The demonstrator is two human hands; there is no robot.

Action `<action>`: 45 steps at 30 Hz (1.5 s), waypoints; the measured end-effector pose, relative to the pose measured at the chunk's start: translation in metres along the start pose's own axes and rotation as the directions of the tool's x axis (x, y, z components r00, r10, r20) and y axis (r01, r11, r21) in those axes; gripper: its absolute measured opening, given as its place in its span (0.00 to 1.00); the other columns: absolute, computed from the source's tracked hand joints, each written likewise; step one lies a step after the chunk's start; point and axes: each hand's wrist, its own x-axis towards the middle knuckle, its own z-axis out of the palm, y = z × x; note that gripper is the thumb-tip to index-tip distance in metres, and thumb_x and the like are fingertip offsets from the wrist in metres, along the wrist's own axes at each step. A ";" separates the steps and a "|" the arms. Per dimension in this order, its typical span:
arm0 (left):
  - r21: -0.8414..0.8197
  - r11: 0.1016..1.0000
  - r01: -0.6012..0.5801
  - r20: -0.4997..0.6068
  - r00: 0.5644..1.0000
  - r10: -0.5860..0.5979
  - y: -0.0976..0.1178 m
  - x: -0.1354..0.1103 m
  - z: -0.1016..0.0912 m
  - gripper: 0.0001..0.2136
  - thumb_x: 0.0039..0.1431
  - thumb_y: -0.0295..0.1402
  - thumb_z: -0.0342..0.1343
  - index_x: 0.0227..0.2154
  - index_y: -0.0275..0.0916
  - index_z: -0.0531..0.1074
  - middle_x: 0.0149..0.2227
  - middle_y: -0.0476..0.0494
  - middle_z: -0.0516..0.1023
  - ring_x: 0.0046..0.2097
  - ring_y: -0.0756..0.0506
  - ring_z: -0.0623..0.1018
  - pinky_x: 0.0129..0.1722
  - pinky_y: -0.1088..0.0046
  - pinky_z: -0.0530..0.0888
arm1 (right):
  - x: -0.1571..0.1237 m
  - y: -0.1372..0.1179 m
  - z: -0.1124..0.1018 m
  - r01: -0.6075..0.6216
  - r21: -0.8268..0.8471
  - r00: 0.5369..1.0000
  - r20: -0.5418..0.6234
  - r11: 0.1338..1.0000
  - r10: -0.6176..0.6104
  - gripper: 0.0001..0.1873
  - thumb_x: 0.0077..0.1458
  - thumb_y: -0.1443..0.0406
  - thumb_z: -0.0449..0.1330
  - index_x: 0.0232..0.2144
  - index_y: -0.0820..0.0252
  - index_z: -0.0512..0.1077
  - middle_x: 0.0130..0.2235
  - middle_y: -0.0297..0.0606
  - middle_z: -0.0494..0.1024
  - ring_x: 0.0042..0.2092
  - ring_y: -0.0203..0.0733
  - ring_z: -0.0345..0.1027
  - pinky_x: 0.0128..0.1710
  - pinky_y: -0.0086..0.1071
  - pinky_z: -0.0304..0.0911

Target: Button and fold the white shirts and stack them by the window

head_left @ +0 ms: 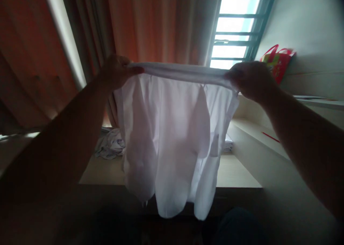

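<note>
A white garment [176,130] hangs stretched between my two hands in front of me. Its top edge is a straight folded band, and the cloth drops below in loose folds with rounded lower ends. My left hand [116,71] grips the band's left end, thumb toward me. At the other end, my right hand [248,78] is closed on the band, its fingertips partly hidden by cloth and shadow. Whether the garment is a shirt, I cannot tell for sure. It hangs in the air before a pale wooden surface [236,169].
Crumpled light cloth [110,144] lies at the back left of the surface. Behind the garment's right side is a white folded stack [228,144]. A red bag [281,64] and a thin red stick [271,137] rest at right. Orange curtains [150,26] hang beside a barred window [236,23].
</note>
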 end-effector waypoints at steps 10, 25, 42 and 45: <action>0.023 0.928 0.373 0.476 0.812 -0.338 -0.078 -0.060 0.100 0.14 0.45 0.45 0.68 0.23 0.38 0.77 0.19 0.47 0.70 0.23 0.46 0.70 0.24 0.73 0.60 | -0.049 0.019 0.105 -0.091 0.272 0.898 0.438 0.958 -0.039 0.21 0.64 0.56 0.54 0.21 0.58 0.68 0.20 0.31 0.66 0.24 0.35 0.59 0.29 0.31 0.52; -0.490 0.648 0.583 0.329 0.812 -0.482 -0.094 -0.051 0.154 0.09 0.48 0.32 0.67 0.31 0.38 0.73 0.22 0.51 0.70 0.18 0.54 0.64 0.17 0.81 0.56 | -0.043 0.004 0.184 -0.526 0.785 0.801 0.587 -0.327 0.121 0.09 0.52 0.64 0.67 0.38 0.56 0.79 0.33 0.32 0.79 0.30 0.31 0.70 0.30 0.27 0.68; -0.768 -0.095 0.634 0.621 0.699 -0.354 -0.114 -0.177 0.342 0.22 0.47 0.26 0.63 0.48 0.34 0.76 0.41 0.41 0.81 0.41 0.47 0.80 0.44 0.72 0.76 | -0.168 -0.110 0.354 -0.407 0.686 0.754 0.625 -0.603 0.203 0.15 0.45 0.69 0.71 0.38 0.54 0.77 0.40 0.33 0.77 0.37 0.34 0.72 0.43 0.32 0.71; -0.732 0.008 0.682 0.628 0.679 -0.381 -0.130 -0.201 0.372 0.25 0.46 0.25 0.64 0.51 0.37 0.75 0.44 0.40 0.81 0.44 0.46 0.80 0.44 0.71 0.75 | -0.196 -0.117 0.386 -0.435 0.737 0.704 0.637 -0.518 0.314 0.11 0.49 0.67 0.70 0.37 0.54 0.76 0.39 0.33 0.76 0.38 0.34 0.72 0.42 0.30 0.71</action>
